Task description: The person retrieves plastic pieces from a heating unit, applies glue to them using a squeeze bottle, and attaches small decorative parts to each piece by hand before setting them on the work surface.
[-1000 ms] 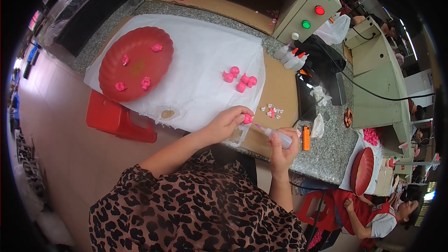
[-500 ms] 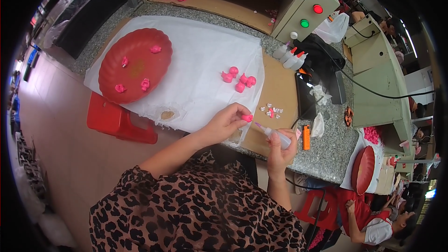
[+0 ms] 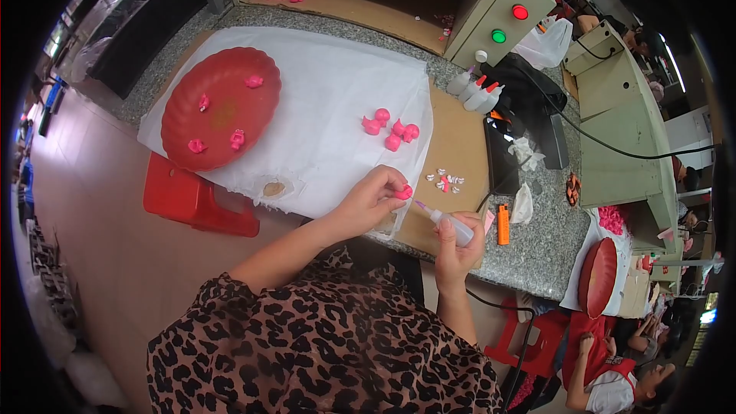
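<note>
My left hand [image 3: 374, 195] pinches a small pink figurine piece [image 3: 402, 192] near the front edge of the bench. In my right hand [image 3: 460, 249] is a translucent squeeze bottle [image 3: 454, 228], its thin purple nozzle tip aimed at the pink piece; whether they touch I cannot tell. Beyond the left hand, several round pink pieces [image 3: 393, 142] lie on the white sheet [image 3: 330, 84]. Small white and pink bits [image 3: 445, 181] are scattered on the brown cardboard [image 3: 460, 138]. A scalloped red tray [image 3: 180, 100] at the left holds several pink figurines [image 3: 254, 81].
Several bottles with red caps [image 3: 477, 96] stand at the back right beside a black tray [image 3: 502, 161]. An orange lighter [image 3: 503, 224] lies on the granite top. A box with lit buttons [image 3: 498, 19] stands behind. A co-worker [image 3: 613, 379] sits at the lower right.
Both hands, with the pink piece and the bottle, have shifted slightly left. The co-worker at the lower right has changed posture a little.
</note>
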### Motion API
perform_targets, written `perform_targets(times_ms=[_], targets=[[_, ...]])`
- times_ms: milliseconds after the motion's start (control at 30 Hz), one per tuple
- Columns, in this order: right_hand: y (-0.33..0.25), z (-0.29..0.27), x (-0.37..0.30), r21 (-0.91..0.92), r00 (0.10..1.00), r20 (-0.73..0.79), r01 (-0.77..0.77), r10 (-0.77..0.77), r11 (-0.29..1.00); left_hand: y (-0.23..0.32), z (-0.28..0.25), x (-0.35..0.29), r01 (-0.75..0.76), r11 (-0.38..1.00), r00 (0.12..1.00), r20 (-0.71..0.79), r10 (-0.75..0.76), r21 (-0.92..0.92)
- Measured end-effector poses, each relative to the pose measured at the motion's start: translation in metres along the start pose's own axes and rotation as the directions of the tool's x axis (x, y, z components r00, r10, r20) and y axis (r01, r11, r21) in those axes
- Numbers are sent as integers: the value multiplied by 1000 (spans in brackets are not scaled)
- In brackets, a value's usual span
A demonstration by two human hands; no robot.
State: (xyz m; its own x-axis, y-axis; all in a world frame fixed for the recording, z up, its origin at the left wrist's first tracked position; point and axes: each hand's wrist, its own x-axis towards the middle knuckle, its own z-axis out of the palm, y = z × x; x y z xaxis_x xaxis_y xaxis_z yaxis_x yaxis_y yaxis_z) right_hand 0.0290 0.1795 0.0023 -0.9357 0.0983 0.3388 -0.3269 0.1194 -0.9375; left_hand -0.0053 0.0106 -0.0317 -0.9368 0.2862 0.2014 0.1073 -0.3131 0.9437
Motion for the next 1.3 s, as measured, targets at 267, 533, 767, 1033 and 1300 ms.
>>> perform_targets(times_ms=[267, 533, 767, 1033, 1300], targets=[[2, -4, 2, 223, 991, -21, -121, 129, 967, 1, 0, -1, -16, 1000, 1000, -4, 16, -9], [8, -21, 12, 812, 775, 101, -427, 624, 399, 11, 1, 0, 130, 987, 991, 18, -129, -90], [11, -47, 22, 722, 855, 205, -460, 476, 516, 20, -4, 1, 251, 932, 968, 83, -238, -262], [8, -54, 44, 531, 866, 249, -496, 433, 687, 18, 4, 6, 272, 888, 962, 83, -260, -370], [31, -42, 68, -481, 922, 53, -312, 382, 819, 20, 7, 3, 251, 888, 967, 59, -247, -385]])
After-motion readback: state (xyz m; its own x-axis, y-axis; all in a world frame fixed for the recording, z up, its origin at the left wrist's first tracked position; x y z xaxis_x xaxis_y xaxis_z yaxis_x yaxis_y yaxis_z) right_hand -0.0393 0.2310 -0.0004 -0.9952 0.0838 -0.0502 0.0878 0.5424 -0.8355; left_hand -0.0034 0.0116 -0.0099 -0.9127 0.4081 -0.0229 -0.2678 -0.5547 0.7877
